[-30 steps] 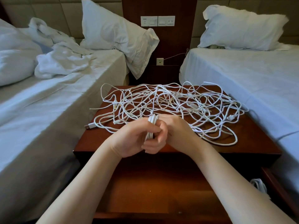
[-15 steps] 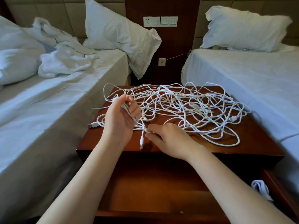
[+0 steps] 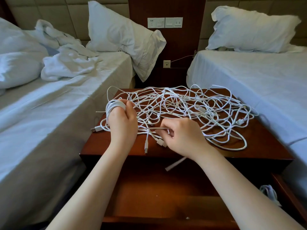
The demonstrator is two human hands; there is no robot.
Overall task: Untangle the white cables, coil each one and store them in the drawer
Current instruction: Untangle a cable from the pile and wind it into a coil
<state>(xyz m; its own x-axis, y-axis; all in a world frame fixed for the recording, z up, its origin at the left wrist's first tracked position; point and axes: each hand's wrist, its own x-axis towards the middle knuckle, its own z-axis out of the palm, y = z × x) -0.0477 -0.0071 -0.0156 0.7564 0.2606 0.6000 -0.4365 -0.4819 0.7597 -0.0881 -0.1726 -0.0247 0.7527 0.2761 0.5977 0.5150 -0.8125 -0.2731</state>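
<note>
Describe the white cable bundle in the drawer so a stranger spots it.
Between two white beds stands a red-brown wooden nightstand; its open drawer juts out below. A white cable bundle lies by the drawer's right wall, bunched, unlike the loose white cable tangle on top.

Bare left hand (image 3: pixel 123 125) and bare right hand (image 3: pixel 185 138), forearms (image 3: pixel 93 185) bare too.

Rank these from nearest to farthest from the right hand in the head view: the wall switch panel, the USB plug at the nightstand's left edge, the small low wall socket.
1. USB plug, at the left edge of the nightstand, across from the right hand.
2. Small wall socket, low behind the nightstand.
3. Switch panel, higher on the same wall.
</note>
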